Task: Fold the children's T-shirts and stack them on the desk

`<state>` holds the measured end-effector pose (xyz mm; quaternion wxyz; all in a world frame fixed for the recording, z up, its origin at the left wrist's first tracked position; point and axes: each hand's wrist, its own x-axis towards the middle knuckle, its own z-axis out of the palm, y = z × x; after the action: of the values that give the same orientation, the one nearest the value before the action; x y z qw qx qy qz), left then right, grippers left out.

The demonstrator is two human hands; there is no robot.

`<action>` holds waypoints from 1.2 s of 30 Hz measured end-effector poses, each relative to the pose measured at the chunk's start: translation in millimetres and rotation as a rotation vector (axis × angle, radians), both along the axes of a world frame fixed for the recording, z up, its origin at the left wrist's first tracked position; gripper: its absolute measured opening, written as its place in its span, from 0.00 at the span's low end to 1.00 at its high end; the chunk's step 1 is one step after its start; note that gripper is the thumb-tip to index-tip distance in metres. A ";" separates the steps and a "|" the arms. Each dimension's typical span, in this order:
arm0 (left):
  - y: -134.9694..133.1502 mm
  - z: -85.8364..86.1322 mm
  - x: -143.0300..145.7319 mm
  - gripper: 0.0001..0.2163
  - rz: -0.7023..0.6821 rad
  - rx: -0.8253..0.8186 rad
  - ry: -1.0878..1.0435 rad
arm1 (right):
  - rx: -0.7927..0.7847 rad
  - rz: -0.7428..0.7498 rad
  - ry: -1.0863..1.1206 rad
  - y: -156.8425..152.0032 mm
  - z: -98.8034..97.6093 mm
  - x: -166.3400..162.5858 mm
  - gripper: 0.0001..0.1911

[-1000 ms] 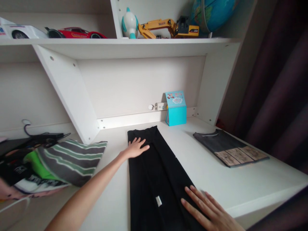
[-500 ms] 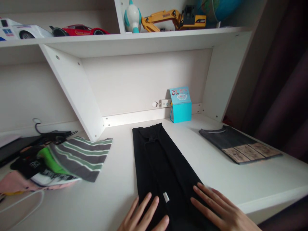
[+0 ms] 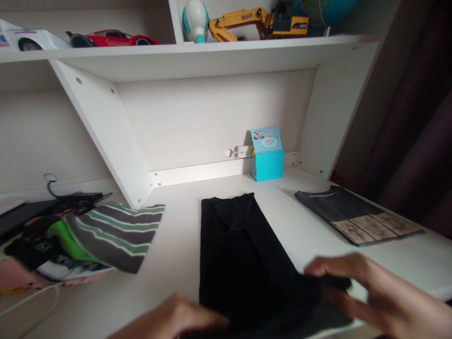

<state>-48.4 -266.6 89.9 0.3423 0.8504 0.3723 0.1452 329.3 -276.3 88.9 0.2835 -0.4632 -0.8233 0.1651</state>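
A long black garment (image 3: 235,254) lies lengthwise on the white desk (image 3: 176,254), its far end toward the back wall. My right hand (image 3: 370,287) pinches the garment's near right corner and holds it raised off the desk. My left hand (image 3: 176,315) grips the near left edge at the bottom of the view. Both hands are blurred. The near end of the cloth bunches between them.
A pile of clothes with a green-striped grey shirt (image 3: 113,233) lies at the left. A folded dark shirt (image 3: 356,214) lies at the right. A turquoise calendar (image 3: 267,153) stands at the back. Toy cars (image 3: 109,38), a yellow excavator (image 3: 257,21) sit on the shelf above.
My left hand came back from the garment's far end to its near edge. Both hands went from lying flat to gripping the near end and lifting it; the cloth shifted toward me.
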 end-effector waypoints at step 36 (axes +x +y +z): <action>282.0 -36.8 32.1 0.09 0.437 0.069 0.096 | -0.196 -0.275 -0.259 282.3 -31.8 -63.7 0.07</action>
<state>-16.2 15.3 53.1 0.2554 0.7666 0.5584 0.1877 265.6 6.0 57.1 0.1489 -0.6139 -0.7618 0.1431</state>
